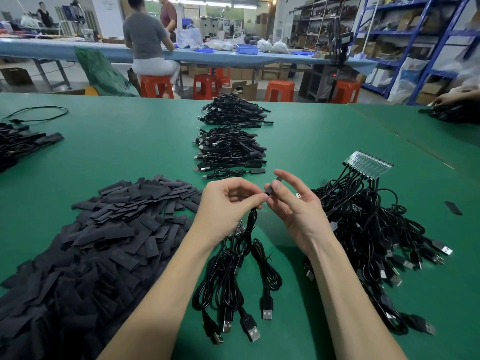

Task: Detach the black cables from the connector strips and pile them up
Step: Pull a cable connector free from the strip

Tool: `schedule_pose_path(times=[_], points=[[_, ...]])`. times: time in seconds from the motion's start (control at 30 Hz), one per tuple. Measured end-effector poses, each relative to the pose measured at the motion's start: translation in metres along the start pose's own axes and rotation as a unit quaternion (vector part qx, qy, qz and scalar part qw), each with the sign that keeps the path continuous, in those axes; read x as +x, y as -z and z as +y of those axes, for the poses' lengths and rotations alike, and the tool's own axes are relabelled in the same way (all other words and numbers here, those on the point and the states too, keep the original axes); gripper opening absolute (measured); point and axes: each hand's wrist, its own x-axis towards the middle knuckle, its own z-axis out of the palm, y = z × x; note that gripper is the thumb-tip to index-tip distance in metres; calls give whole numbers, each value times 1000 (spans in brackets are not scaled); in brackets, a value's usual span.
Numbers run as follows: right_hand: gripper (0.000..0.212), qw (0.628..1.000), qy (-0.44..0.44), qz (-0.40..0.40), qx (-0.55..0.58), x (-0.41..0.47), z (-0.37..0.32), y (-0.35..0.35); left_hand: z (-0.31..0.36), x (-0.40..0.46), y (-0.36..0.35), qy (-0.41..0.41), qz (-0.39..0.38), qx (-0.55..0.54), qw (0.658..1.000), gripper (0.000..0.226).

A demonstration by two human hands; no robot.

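A: Report hand state and cable position.

B: I see the left hand (228,201) with its fingers curled, pinching a thin black cable (253,222) just below its end. The right hand (291,201) pinches the small dark connector piece (270,189) at that end between thumb and forefinger. Both hands sit close together above the green table (130,152). The cable hangs down into a loose bundle of glossy round cords with flat metal USB plugs (249,331) beside the left forearm.

A: Surroundings?

B: On the left, I see a heap of matte, flat black sleeves (98,242), rectangular in shape. On the right, a connector strip (368,162), clear and ribbed, still carries a tangled fan of cables (376,229). Beyond the hands lie two piles of detached cables (231,149), one behind the other. The right forearm covers part of the right-hand tangle. A single sleeve (453,207) lies apart at far right.
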Motion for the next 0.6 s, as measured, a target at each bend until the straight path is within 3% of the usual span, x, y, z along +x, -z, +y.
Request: schedule_pose_path(times=[0.6], points=[[23,999,33,26,-20,-1,1,-6,-1,0,-2,7,8,-23,1000,10]])
